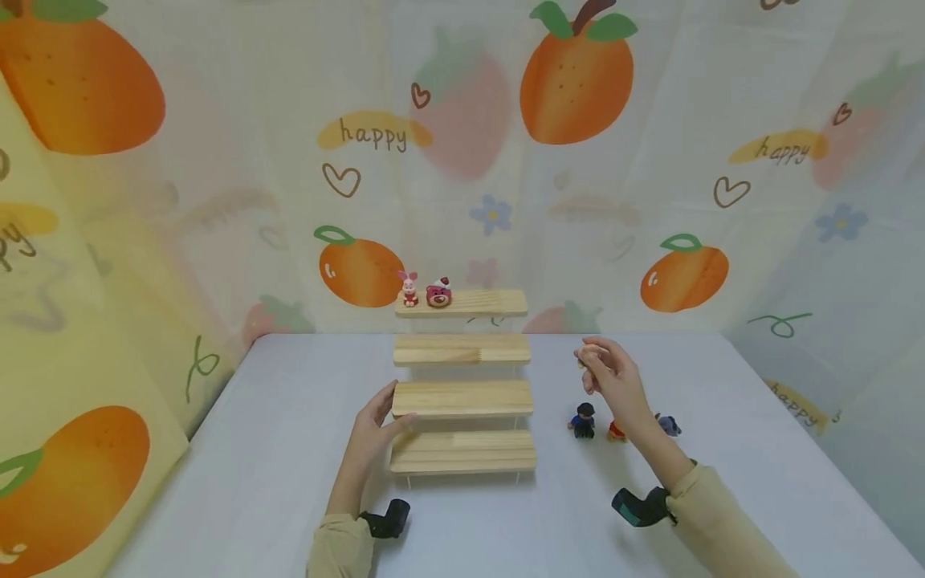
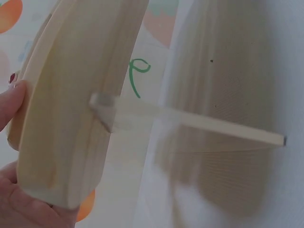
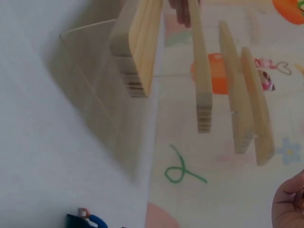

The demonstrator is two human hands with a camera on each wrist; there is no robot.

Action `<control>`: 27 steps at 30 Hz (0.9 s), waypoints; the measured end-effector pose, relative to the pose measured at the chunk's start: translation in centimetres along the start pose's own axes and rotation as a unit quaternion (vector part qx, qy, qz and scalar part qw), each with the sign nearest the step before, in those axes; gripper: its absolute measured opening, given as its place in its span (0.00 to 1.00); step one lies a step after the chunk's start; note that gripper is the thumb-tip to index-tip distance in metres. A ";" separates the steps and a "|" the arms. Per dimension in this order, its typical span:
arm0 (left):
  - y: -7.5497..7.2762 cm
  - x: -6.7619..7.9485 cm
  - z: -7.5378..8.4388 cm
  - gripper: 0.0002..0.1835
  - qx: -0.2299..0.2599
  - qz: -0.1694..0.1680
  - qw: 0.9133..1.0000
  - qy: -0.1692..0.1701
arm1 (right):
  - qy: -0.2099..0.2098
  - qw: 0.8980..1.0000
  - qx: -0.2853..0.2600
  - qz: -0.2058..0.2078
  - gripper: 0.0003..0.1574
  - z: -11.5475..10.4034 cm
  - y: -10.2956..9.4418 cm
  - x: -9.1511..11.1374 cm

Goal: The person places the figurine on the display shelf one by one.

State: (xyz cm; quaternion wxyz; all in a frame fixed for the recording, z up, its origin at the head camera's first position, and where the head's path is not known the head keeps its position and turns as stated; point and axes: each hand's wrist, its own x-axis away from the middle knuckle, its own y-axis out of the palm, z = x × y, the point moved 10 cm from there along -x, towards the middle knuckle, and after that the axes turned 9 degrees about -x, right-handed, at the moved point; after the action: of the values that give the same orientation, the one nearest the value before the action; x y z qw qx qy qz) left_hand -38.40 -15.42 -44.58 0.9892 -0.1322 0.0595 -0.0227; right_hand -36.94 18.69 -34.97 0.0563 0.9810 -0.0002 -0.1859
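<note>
A wooden tiered stand (image 1: 462,399) with several shelves is in the middle of the table in the head view. My left hand (image 1: 372,421) holds the left end of its second shelf from the bottom, thumb at the front edge and fingers behind. To the right of the stand, my right hand (image 1: 610,377) is raised and pinches a small object (image 1: 582,361), mostly hidden by the fingers; I cannot tell its kind. On the top shelf are a pink rabbit-eared figurine (image 1: 409,291) and a pink bear-head figurine (image 1: 438,294) with a white top.
Below the right hand stand a dark-haired figurine in blue (image 1: 582,421), a red and yellow figurine (image 1: 616,432) partly behind the wrist, and a grey-blue figurine (image 1: 668,424). A fruit-printed cloth (image 1: 462,201) hangs behind the white table (image 1: 289,449).
</note>
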 end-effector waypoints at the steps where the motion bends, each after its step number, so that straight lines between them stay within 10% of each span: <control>1: 0.0 0.0 0.0 0.39 -0.002 -0.001 1.000 -0.002 | 0.002 1.000 -0.002 -0.003 0.13 -0.1 0.4 -0.3; 14: -0.4 0.0 0.2 0.39 -0.011 -0.016 1.000 -0.005 | 0.052 0.990 -0.127 -0.012 0.16 0.2 5.3 -3.7; 27: 0.1 0.0 0.0 0.40 -0.008 -0.017 1.000 -0.003 | 0.100 0.985 -0.130 -0.044 0.24 -0.3 8.3 -5.6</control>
State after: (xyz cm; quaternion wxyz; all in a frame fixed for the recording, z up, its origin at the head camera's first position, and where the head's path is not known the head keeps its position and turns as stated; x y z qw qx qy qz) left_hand -38.43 -15.36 -44.56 0.9878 -0.1410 0.0546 -0.0385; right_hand -41.87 10.63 -31.72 0.1745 0.9781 0.0723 -0.0871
